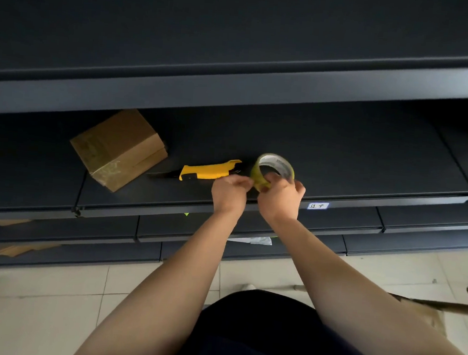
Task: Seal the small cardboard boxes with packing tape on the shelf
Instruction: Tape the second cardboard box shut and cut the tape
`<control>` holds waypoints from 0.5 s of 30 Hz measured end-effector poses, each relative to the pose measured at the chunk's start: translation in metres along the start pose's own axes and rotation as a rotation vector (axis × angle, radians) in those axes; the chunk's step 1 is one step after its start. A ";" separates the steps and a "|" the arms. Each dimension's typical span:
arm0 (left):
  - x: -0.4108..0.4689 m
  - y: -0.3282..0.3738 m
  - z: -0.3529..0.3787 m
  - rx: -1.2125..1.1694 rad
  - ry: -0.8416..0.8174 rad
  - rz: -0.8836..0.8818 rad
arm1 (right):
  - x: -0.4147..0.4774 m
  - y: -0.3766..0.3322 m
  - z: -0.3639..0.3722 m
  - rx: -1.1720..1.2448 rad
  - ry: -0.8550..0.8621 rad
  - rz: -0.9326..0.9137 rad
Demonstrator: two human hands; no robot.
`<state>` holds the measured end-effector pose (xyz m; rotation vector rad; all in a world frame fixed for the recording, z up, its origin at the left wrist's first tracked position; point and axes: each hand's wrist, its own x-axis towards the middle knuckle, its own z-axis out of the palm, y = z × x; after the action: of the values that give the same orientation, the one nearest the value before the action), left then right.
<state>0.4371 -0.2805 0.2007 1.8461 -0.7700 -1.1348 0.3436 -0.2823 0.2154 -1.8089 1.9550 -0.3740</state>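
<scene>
Packing tape roll (257, 175) is held on edge over the front edge of the dark shelf (340, 163). The right hand (280, 199) clasps its lower rim with curled fingers, and the left hand (229, 193) pinches its outer band on the left side. Just left of the roll lies a yellow utility knife (208, 171). Farther left and deeper in, the small cardboard box (119, 148) sits askew, well apart from both hands.

Head-worn camera (wide-angle), facing forward and down; close above shelf (354, 164)
</scene>
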 end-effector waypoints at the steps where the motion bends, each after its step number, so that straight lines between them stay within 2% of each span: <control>1: -0.002 0.000 0.002 -0.130 -0.023 -0.139 | 0.001 0.006 0.002 -0.021 -0.005 -0.014; 3: -0.004 0.000 0.004 -0.334 -0.066 -0.359 | 0.004 0.015 0.003 -0.062 -0.011 -0.048; 6: -0.007 -0.001 0.006 -0.499 -0.108 -0.526 | 0.008 0.020 0.006 -0.150 -0.027 -0.110; 11: -0.009 -0.007 0.005 -0.422 -0.055 -0.577 | 0.014 0.029 0.013 -0.200 0.032 -0.198; 15: -0.004 -0.006 -0.003 -0.306 -0.024 -0.473 | 0.021 0.029 0.015 -0.203 0.078 -0.212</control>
<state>0.4383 -0.2733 0.1981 1.7959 -0.1506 -1.4776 0.3255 -0.2984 0.1853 -2.1707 1.9169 -0.3259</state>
